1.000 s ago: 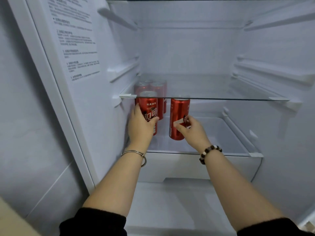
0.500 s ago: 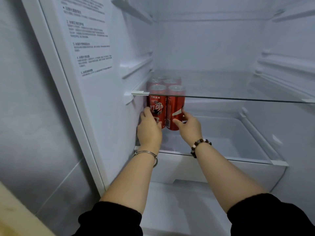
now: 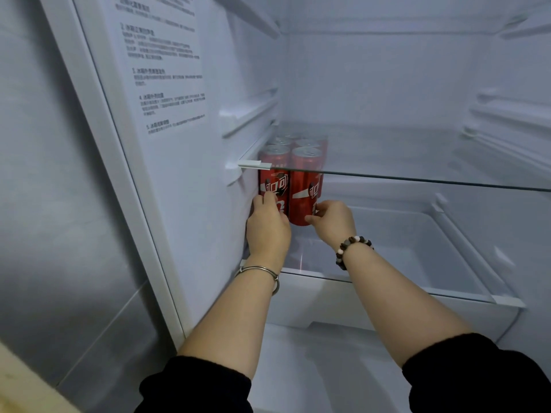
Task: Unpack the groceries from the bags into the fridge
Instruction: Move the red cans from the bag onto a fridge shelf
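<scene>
Rear cans [image 3: 290,140] blur through the glass shelf [image 3: 417,162]; wall label [image 3: 167,70] unreadable.

Recorded red bodies, white script and silver-grey lids on the cans [image 3: 283,141]. Noted small dark marks beside the script on the 9 o'clock can [image 3: 272,180] and a white ribbon stripe across the 3 o'clock can [image 3: 302,201]. Logged fridge lining [image 3: 372,79] as plain white with a bluish cast.

Logged glass shelf [image 3: 417,177] as clear, green-tinged at the edge, with a white corner clip [image 3: 255,166]. Read label [image 3: 164,70] at 11 o'clock as white with grey print. Found bangle [image 3: 259,270] silver and bracelet [image 3: 351,247] dark brown with a few cream beads. Marked sleeves [image 3: 193,386] black, outer panel [image 3: 59,204] at 9 o'clock brushed grey, strip [image 3: 18,383] at 7 o'clock beige.
</scene>
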